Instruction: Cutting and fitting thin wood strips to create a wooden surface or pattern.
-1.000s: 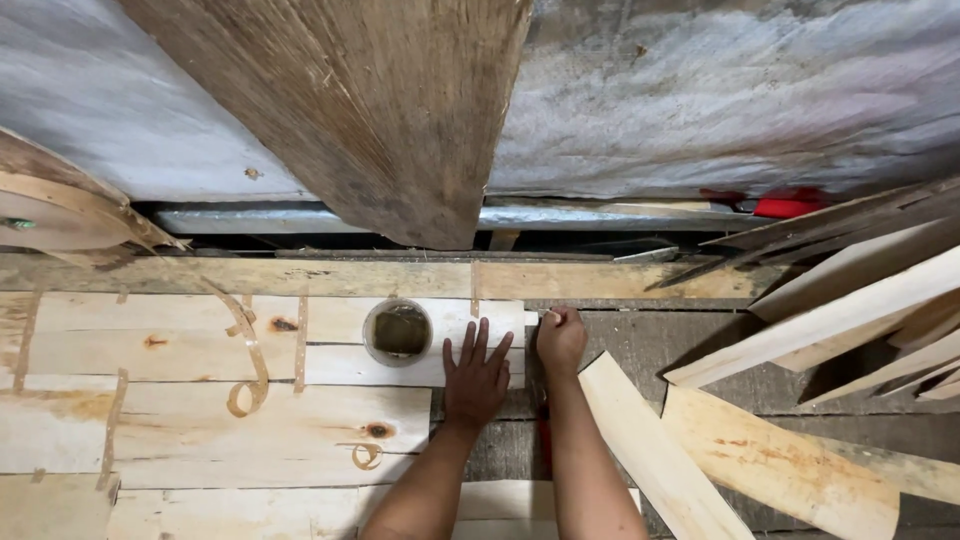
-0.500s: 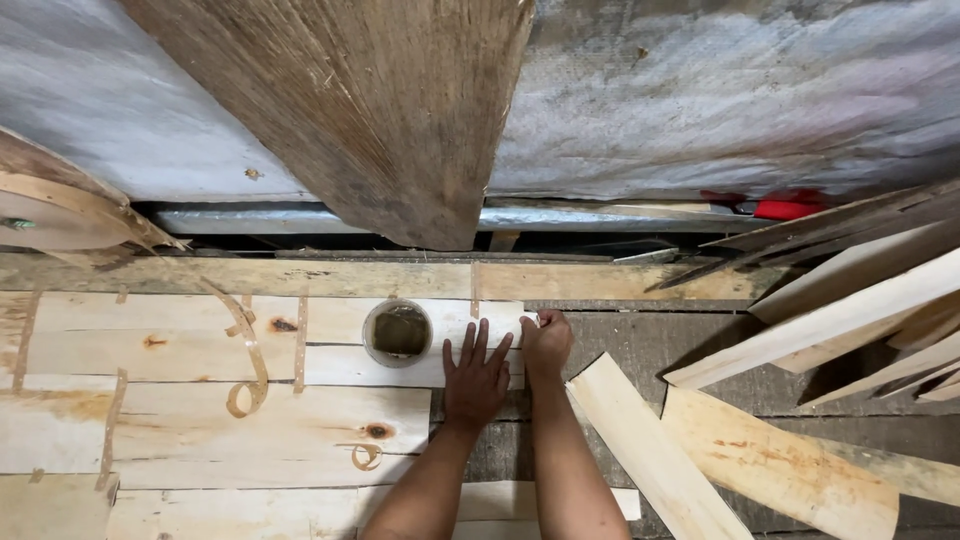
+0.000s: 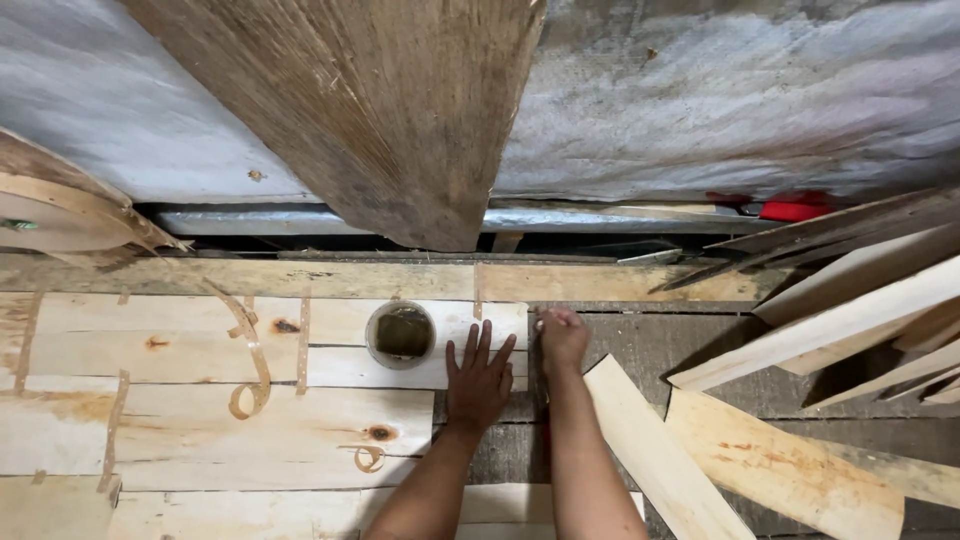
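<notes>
Fingers (image 3: 478, 345) of the left hand (image 3: 480, 385) are spread wide and pressed flat, palm down, on the right end of a pale board (image 3: 330, 345); they grip nothing. Just right of that board's end, the right hand (image 3: 562, 335) is curled into a loose fist, knuckles up, at the board's edge; what it pinches, if anything, I cannot tell. A red bit shows beneath its wrist, too hidden to name.

Just left of the left hand, a round cup (image 3: 401, 333) of dark liquid stands on the board. Thin tape strips (image 3: 250, 350) curl across the board and its neighbours to the left. Right of the board lies bare grey bench (image 3: 660, 345), and further right loose slats (image 3: 830, 325) lie fanned and overlapping. One slat (image 3: 655, 450) slants beside the right forearm. Above the board, a rough plank (image 3: 390, 110) hangs down over a grey wall (image 3: 720, 90), with a red object (image 3: 795, 208) at the wall's foot, well right of the board.
</notes>
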